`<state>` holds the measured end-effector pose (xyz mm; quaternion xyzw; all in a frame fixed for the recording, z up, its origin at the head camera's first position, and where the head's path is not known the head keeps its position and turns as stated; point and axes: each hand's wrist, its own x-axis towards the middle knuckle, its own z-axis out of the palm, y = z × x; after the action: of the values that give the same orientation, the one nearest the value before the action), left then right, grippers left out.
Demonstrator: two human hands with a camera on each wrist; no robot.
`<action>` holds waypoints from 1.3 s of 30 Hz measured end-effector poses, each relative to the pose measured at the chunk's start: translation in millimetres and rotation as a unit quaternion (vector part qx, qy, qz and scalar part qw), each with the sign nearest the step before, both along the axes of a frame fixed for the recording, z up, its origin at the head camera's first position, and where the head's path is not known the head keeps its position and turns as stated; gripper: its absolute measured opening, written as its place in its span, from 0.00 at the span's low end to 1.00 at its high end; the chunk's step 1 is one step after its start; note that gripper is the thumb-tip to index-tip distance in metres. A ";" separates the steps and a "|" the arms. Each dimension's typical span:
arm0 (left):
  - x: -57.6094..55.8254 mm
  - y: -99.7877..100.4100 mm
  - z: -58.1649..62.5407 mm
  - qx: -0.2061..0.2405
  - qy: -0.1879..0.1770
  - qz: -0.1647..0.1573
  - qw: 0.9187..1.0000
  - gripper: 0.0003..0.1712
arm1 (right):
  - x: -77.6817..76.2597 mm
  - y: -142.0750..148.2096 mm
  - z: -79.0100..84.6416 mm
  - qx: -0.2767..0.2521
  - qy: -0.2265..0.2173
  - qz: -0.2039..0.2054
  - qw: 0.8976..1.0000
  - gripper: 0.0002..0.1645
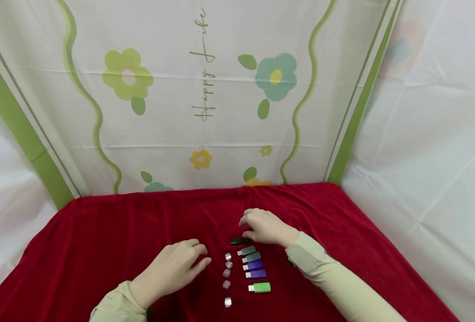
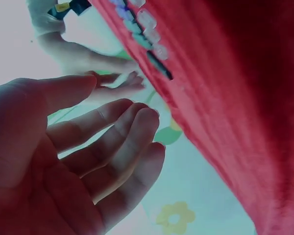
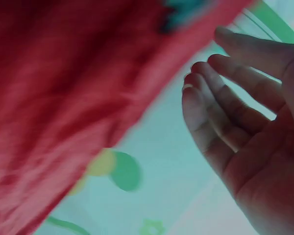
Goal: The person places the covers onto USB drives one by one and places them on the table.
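Empty left hand (image 1: 174, 267) and right hand (image 1: 267, 226) relax near clear blocky caps (image 1: 226, 273) and coloured plastic USB sticks (image 1: 255, 264), seemingly rowed for reach.

The person's left hand (image 1: 174, 267) turns its back to the head camera, fingers loosely bent, the left thumb (image 2: 71, 93) spread from them. The right hand (image 1: 267, 226) is farther forward, at the end of a sleeved right forearm (image 1: 338, 273), its fingers (image 3: 203, 127) softly curved too. The right wrist view is dim and soft, but the right thumb (image 3: 259, 53) seems clear of the fingertips.
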<state>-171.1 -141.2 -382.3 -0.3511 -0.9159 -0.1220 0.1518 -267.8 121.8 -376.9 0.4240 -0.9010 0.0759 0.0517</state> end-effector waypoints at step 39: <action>-9.4 17.7 9.7 -0.016 -0.100 0.006 0.995 0.08 | 19.6 -4.5 3.1 0.123 0.099 0.097 0.983 0.17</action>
<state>-180.5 -123.6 -372.6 -0.3340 -0.9304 -0.1408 0.0548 -248.2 117.3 -373.8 0.5182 -0.8483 -0.0732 0.0807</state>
